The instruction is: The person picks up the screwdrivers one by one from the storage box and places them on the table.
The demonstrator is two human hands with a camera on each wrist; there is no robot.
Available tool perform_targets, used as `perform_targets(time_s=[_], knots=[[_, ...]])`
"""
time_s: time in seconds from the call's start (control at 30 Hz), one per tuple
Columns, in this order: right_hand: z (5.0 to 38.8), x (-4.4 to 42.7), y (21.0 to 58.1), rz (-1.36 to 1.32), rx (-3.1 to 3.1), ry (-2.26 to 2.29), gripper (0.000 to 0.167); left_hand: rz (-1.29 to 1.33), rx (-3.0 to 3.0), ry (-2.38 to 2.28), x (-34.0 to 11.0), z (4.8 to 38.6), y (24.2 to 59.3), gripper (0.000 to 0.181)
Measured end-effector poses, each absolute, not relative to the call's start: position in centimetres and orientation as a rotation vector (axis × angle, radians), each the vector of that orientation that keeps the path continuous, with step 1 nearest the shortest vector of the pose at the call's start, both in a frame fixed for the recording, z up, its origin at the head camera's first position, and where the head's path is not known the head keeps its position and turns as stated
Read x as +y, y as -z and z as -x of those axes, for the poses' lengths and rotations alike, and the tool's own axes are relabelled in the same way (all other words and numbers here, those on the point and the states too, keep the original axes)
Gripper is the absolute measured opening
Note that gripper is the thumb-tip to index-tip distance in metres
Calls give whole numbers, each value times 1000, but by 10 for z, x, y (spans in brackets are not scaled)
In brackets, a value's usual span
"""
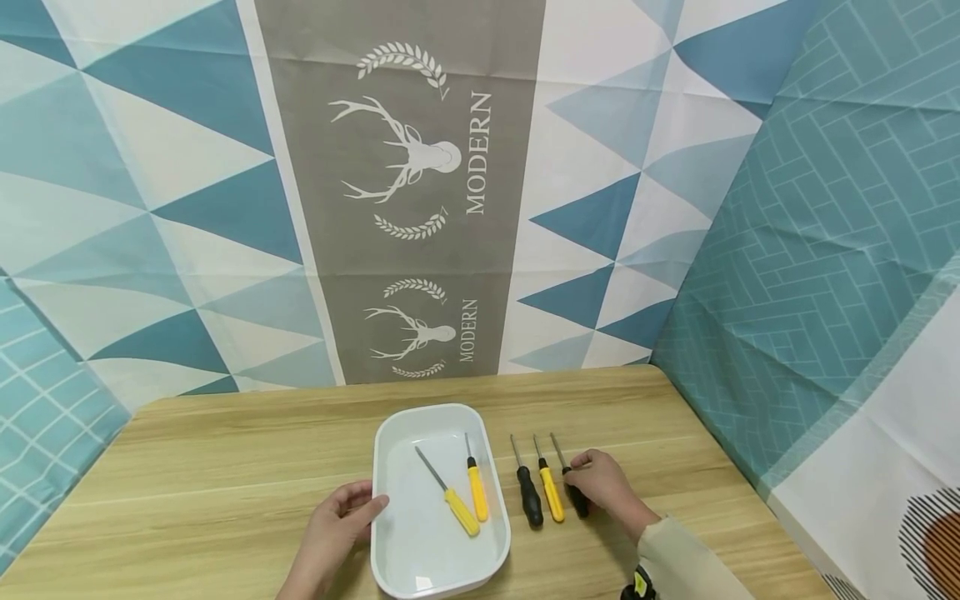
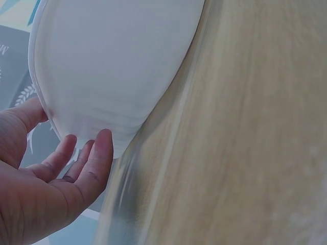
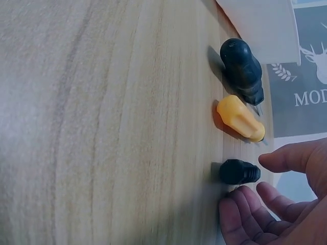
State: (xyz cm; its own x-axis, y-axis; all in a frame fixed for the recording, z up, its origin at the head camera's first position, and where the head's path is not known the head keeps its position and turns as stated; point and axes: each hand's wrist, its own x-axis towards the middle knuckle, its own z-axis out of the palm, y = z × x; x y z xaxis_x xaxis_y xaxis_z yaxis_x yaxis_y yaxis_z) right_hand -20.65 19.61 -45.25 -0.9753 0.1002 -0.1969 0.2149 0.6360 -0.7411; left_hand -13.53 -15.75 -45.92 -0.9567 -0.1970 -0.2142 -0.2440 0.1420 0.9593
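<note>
In the head view my left hand (image 1: 341,533) holds the left wall of a white rectangular bin (image 1: 381,467), its thumb at the rim and fingers along the outside. Inside the bin lie two screwdrivers with yellow handles: a tilted one (image 1: 461,511) and a straighter one (image 1: 477,492). To the bin's right, a black screwdriver (image 1: 529,496), a yellow one (image 1: 551,492) and another black screwdriver (image 3: 237,172) lie side by side on the table. My right hand (image 1: 603,483) is at that rightmost black handle, thumb and fingers on either side with a small gap by the thumb.
The wood-patterned table (image 1: 247,467) bears everything. A patterned cloth (image 1: 420,192) hangs along its back edge, and a teal cloth (image 1: 825,292) slopes down on the right. A dark band with a yellow mark (image 1: 640,581) sits by the right sleeve (image 1: 686,558).
</note>
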Motion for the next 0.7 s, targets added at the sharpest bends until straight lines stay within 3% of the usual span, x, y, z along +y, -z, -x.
perform_targets(time_s=[0.7], knots=[[204,194,438,-271,2679,1325,29,447,2354,-1964,-157,135,457,50]])
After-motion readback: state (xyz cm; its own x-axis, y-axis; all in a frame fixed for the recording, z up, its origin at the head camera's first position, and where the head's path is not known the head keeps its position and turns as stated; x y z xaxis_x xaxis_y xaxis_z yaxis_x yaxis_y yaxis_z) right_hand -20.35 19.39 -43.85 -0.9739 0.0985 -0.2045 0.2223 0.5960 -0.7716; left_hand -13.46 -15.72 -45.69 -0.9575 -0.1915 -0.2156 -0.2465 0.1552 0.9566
